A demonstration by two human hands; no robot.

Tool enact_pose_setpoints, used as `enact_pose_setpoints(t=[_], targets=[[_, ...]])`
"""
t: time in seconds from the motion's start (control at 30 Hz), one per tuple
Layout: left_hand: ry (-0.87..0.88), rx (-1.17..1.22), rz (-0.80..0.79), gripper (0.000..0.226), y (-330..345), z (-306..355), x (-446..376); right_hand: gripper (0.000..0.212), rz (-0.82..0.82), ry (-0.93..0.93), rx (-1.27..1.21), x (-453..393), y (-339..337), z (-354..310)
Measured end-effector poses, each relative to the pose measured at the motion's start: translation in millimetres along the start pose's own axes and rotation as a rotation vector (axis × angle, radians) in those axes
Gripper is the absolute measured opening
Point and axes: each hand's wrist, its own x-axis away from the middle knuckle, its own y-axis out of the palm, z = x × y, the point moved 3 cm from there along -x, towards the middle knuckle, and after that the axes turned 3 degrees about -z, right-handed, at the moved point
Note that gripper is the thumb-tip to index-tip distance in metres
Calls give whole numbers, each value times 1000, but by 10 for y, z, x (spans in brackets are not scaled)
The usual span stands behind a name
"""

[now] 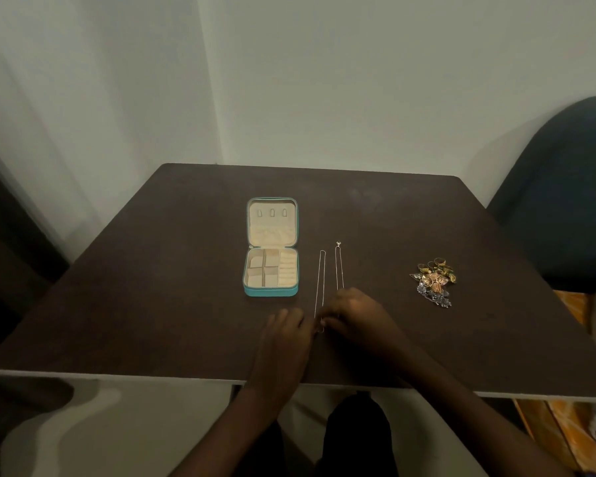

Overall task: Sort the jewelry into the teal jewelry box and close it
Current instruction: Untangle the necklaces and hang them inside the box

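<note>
The teal jewelry box (271,248) lies open mid-bench, lid flat back, cream compartments showing. Just right of it, two thin chains (329,276) lie stretched toward the near edge. Left hand (284,333) and right hand (351,313) meet at the chains' near ends, fingers curled, seemingly pinching them. Well to the right, a jewelry pile (434,279) sits on the dark bench (152,270).

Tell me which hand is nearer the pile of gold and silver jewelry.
Right. The right hand lies left of the jewelry pile, with bare table between them; the left hand sits farther left, beyond the right hand.
</note>
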Motion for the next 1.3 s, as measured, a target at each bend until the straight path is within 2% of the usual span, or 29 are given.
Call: enact_pose_setpoints(t=[0.07, 0.1, 0.3, 0.43, 0.57, 0.67, 0.77, 0.83, 0.93, 1.07, 1.2, 1.3], targets=[[15, -26, 1, 5, 43, -10, -5, 17, -22, -10, 7, -2, 17, -18], [14, -29, 4, 4, 48, -13, -1, 17, -29, -15, 13, -5, 21, -31], [10, -24, 48, 22, -37, 1, 72, 23, -46, -81, 86, 11, -16, -118], [15, -1, 59, 8, -60, 17, 124, 18, -22, -162, 163, 47, -29, -176], [0, 12, 45, 27, -88, 29, 132, 29, -12, -287, 320, 11, -9, -238], [-8, 38, 48, 29, -104, 33, 149, 32, -8, -350, 343, 30, 1, -227], [-10, 39, 40, 28, -101, 42, 169, 23, 29, -384, 388, 52, -10, -246], [-19, 44, 30, 27, -92, 39, 172, 13, 48, -399, 406, 41, -13, -260], [-23, 58, 33, 26, -93, 35, 173, 25, 54, -407, 394, -5, -39, -273], [-11, 41, 24, 25, -151, 46, 162, 28, 61, -403, 407, -53, -44, -303], [17, 18, 7, 26, -182, -24, 108, 13, 94, -364, 388, -49, -6, -287], [65, 9, -29, 26, -168, -82, 52, 26, 138, -355, 379, -44, 36, -278]])
